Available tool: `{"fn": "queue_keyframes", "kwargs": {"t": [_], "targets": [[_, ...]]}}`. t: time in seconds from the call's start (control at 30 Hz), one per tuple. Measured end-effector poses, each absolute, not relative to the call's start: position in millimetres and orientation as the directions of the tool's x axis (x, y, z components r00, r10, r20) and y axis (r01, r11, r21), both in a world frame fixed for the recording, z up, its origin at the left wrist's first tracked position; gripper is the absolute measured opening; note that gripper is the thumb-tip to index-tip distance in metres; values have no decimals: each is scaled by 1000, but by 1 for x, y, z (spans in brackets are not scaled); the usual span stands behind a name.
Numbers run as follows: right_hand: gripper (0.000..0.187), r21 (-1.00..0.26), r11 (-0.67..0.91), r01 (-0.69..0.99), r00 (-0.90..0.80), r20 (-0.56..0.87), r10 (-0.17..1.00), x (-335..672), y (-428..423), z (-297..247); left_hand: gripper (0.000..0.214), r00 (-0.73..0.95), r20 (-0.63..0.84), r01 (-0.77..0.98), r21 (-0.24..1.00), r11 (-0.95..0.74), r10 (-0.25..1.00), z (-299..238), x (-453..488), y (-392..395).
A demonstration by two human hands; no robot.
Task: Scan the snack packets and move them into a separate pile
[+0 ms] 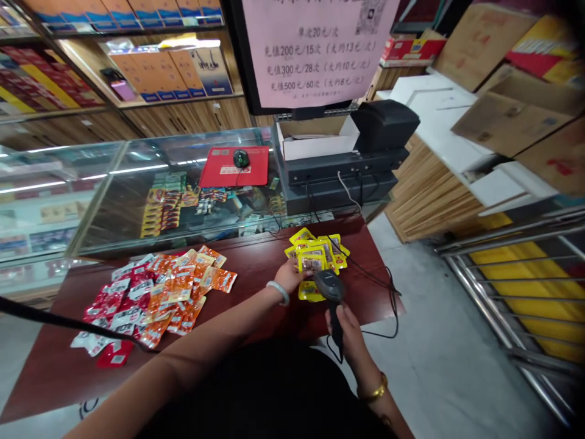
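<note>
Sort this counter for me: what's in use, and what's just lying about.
In use: barcode scanner in the right hand; yellow packets, gripped by the left hand.
Lying about: orange packets, red packets, mouse, red mouse pad, black printer.

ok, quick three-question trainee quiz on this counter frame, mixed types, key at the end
1. True or false: the right hand has its grip closed on the scanner.
2. What colour are the packets that the left hand touches? A) red B) yellow C) orange
3. What sits on the red pad on the glass counter?

Key: 1 true. 2 B. 3 the mouse.
</note>
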State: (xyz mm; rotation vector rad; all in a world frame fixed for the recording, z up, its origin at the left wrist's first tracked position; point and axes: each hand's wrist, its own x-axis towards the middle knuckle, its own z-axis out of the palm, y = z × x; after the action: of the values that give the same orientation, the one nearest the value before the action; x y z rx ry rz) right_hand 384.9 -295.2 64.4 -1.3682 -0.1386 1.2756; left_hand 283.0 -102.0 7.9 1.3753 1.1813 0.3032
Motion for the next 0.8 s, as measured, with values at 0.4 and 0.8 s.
{"fn": "queue_keyframes", "kwargs": {"t": [0.4, 0.8], "targets": [[46, -737, -400, -545, 327, -626, 708, 375, -295, 53, 32, 424, -430, 488, 850, 199, 797, -7, 240, -89], [46, -703, -570, -426, 54, -648, 759, 318, -247, 63, 50, 119, -276, 989, 117, -90, 954, 24, 43, -45]]}}
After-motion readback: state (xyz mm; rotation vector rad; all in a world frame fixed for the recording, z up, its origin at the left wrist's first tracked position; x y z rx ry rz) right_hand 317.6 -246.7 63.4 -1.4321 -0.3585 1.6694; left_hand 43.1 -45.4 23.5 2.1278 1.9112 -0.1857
